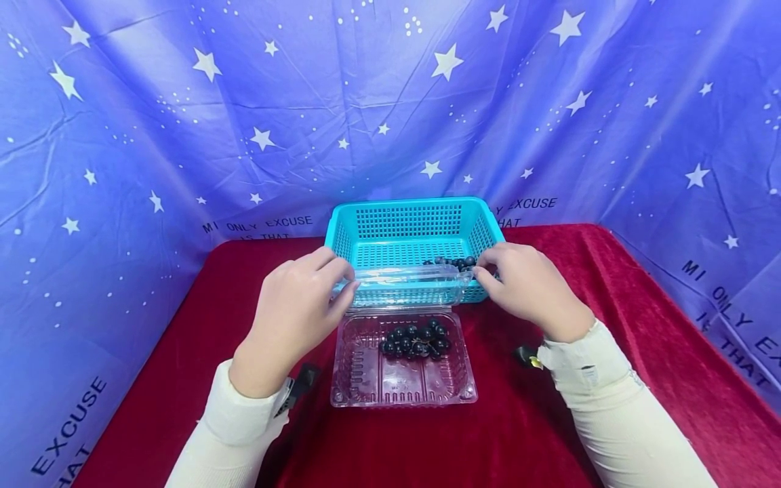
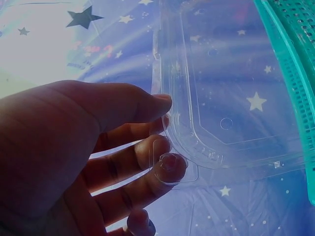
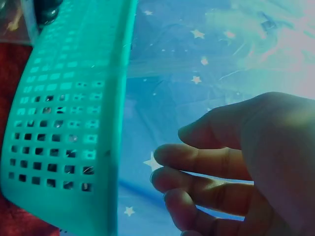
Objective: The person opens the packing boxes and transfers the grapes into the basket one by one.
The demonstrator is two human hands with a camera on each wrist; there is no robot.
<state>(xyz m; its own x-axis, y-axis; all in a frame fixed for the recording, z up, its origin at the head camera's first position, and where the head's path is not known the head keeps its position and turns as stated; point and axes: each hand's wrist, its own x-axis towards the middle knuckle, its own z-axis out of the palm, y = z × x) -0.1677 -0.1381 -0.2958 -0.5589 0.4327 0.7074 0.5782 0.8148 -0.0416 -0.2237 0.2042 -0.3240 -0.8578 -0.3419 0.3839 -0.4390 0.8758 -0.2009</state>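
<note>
A clear plastic clamshell container point(image 1: 360, 388) lies on the table with a bunch of dark grapes point(image 1: 407, 340) in its base. Its hinged lid point(image 1: 403, 276) stands raised at the back, in front of the turquoise basket point(image 1: 415, 205). My left hand point(image 1: 299, 305) pinches the lid's left corner; in the left wrist view its thumb point(image 2: 147, 104) lies at the clear rim. By the lid's right corner is my right hand point(image 1: 531, 288). Its fingers point(image 3: 206, 162) are loosely bent in the right wrist view, with nothing visible between them. More dark grapes point(image 1: 454, 262) lie in the basket's right side.
A dark red velvet cloth point(image 1: 518, 434) covers the table. Behind and on both sides hangs a blue curtain point(image 1: 342, 81) with white stars. The basket stands near the table's back edge, close to the curtain.
</note>
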